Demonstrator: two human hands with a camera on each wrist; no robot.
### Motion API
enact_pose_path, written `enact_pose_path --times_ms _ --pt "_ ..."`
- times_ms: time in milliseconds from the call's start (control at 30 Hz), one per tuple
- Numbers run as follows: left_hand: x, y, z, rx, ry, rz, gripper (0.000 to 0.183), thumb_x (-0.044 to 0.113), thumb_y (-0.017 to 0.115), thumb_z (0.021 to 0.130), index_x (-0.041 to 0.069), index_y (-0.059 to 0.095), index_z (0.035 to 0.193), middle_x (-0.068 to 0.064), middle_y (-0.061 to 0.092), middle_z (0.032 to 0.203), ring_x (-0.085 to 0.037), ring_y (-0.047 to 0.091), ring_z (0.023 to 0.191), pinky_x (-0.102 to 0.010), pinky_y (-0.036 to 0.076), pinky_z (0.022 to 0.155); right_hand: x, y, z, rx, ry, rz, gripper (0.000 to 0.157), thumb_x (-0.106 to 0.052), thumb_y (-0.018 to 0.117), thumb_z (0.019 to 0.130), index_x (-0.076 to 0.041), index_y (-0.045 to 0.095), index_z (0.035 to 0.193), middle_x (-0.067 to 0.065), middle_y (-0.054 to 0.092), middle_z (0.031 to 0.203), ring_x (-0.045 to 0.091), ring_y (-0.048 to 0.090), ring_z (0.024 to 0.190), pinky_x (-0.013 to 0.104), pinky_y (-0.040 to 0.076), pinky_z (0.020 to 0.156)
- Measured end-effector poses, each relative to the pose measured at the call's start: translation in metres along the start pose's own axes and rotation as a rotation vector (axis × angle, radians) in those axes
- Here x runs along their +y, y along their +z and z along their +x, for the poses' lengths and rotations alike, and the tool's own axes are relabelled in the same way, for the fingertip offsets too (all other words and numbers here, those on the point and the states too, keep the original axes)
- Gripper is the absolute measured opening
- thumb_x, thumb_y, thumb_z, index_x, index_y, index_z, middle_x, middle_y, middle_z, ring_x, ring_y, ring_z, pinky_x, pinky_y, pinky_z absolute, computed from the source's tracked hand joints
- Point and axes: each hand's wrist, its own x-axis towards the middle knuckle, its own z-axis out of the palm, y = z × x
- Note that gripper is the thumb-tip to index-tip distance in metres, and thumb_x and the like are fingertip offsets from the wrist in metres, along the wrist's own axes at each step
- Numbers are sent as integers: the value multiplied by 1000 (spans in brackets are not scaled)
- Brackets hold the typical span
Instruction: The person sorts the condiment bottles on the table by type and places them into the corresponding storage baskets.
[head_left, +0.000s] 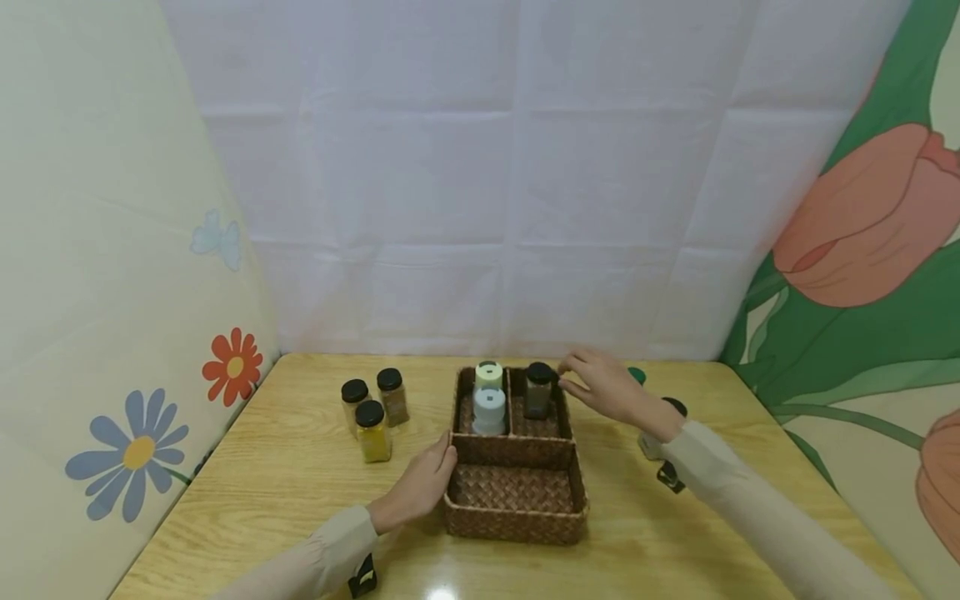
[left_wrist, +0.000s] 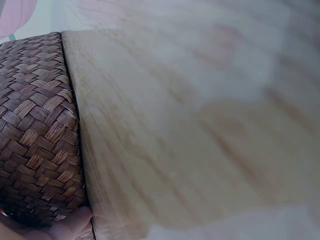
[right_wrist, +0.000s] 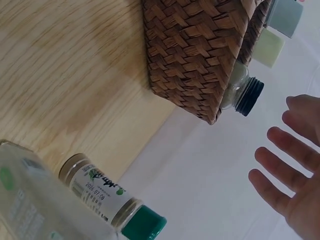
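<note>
head view: left hand point(head_left: 420, 485) holds basket point(head_left: 517, 525), right hand point(head_left: 606, 387) beside black-capped jar point(head_left: 537, 397).

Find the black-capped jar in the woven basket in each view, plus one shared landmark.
Head: black-capped jar, right of centre, in the woven basket, rear right compartment.
Left wrist: not visible.
Right wrist: right of centre; its black cap clears the basket's rim.
Shared landmark: woven basket.

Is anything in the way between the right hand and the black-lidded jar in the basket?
The basket's side wall stands between the right hand and the jar's lower part; nothing visible blocks its black lid.
</note>
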Motion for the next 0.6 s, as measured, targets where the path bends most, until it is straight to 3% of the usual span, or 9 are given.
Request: enact_pose_path --times_ms 400,600 --pt "1 0 0 5 6 4 57 28 24 112 -13 20 151 -30 27 153 -40 31 140 -53 32 110 9 -11 -18 8 -14 -39 15 -16 73 91 -6 70 101 9 67 99 24 65 86 44 54 74" --pt "1 -1 -1 -7 -2 -5 58 28 24 112 -13 18 151 -30 26 154 -40 30 141 -55 31 110 14 -15 -29 11 -28 -33 13 -12 75 89 -6 70 99 8 65 96 21 64 81 39 54 68"
